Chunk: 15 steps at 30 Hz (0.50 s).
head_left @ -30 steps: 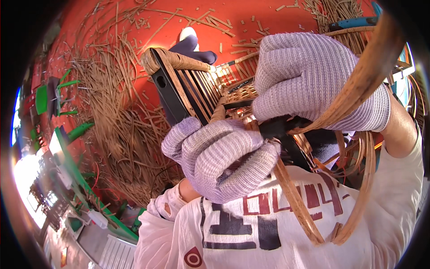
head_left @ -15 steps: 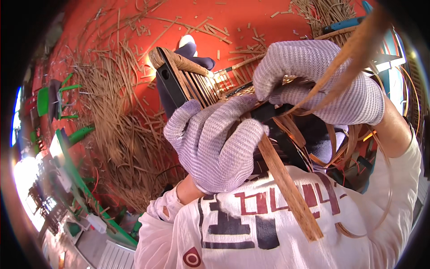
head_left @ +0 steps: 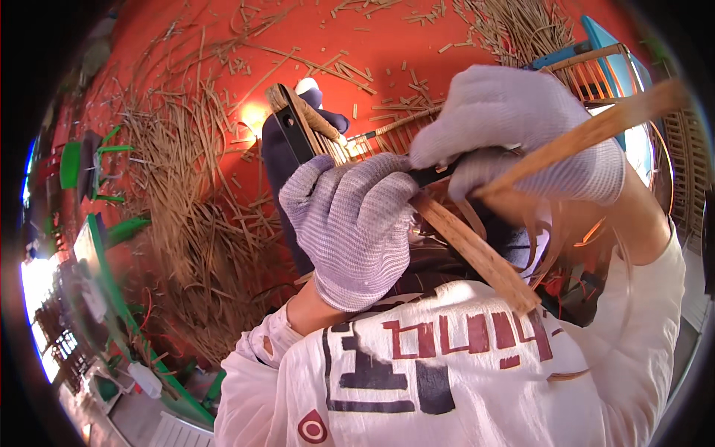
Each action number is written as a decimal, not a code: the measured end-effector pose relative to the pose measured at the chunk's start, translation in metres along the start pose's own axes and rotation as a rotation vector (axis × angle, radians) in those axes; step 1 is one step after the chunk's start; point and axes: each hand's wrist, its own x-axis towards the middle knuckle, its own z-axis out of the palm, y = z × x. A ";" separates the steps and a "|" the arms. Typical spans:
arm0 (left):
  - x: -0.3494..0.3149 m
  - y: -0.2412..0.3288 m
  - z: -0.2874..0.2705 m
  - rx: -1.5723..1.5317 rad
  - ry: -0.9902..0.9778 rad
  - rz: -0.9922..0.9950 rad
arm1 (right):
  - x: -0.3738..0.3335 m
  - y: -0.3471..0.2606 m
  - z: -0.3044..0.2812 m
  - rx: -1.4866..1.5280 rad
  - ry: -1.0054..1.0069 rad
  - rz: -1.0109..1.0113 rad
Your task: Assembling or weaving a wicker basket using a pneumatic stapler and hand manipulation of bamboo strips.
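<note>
White-and-grey knit gloves cover both my hands. My left hand (head_left: 354, 223) is closed around a black frame (head_left: 296, 138) whose far end is wrapped in brown woven strip. From beneath its fingers a flat brown strip (head_left: 477, 246) slants down toward my shirt. Just right of it, my right hand (head_left: 514, 127) curls over the near part of the frame, its thumb and fingers closed on another brown strip (head_left: 596, 134). That strip sweeps up to the right, partly blurred. Their exact grip points are hidden under the gloves.
Loose brown strips (head_left: 201, 223) lie heaped on the red floor (head_left: 387, 52) at the left, with cut pieces scattered farther off. Another strip bundle (head_left: 514, 30) and a blue-edged frame (head_left: 596, 67) stand at the far right. Green-edged furniture (head_left: 123, 298) is on the left.
The right-hand strip has swung down and outward to the right. My right hand has shifted slightly left; the strip under my left hand now slants more to the right.
</note>
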 end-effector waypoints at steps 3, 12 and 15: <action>-0.007 -0.006 0.004 0.007 0.029 0.020 | 0.011 -0.006 0.014 -0.066 0.034 -0.108; 0.000 -0.005 0.003 -0.055 0.065 -0.043 | -0.003 -0.013 0.026 0.102 0.123 -0.100; 0.002 -0.004 -0.003 -0.052 0.021 -0.071 | -0.009 -0.013 0.029 0.223 0.180 -0.042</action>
